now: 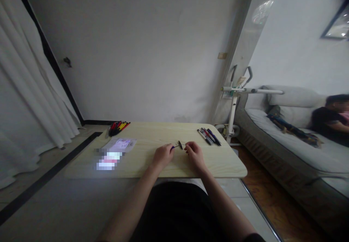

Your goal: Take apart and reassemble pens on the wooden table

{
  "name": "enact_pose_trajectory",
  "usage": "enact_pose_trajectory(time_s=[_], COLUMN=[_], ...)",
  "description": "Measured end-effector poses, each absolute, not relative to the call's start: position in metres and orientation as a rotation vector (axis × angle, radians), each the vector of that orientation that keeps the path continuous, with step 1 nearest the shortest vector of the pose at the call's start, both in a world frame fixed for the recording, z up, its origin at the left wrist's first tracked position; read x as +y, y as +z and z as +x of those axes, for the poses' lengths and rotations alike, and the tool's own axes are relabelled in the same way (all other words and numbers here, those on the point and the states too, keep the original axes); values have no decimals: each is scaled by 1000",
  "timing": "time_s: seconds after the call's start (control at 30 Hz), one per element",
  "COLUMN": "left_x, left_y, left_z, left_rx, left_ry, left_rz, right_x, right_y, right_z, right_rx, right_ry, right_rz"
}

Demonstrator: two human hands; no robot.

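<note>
Both my hands rest on a light wooden table, close together near its front middle. My left hand is closed, pinching a thin pen refill with a blue end that sticks out to the right. My right hand is closed too, its fingertips pinched on a small part next to a short black pen piece; what exactly it grips is too small to make out. A group of several assembled pens lies at the table's right. A bundle of red, yellow and black pens lies at the far left corner.
A clear plastic bag with a label lies on the table's left part. A white metal stand stands right of the table. Beyond it a person sits on a grey sofa. White curtains hang at the left.
</note>
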State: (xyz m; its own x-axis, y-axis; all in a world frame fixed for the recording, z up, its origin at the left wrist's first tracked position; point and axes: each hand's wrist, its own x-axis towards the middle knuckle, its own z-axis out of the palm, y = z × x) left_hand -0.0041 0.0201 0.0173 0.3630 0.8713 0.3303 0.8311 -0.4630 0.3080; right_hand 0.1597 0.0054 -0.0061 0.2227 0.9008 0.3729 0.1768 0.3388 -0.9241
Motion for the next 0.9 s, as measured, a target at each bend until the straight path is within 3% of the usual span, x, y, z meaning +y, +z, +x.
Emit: enact_pose_trajectory(time_s=[0.9], left_x=[19], left_y=[19], left_z=[-4], left_rx=[1580], left_ry=[674], left_rz=[2514], right_x=[7], right_y=[-8], right_z=[161], right_rx=[-1292], right_ry=[668], right_rz=[-1153])
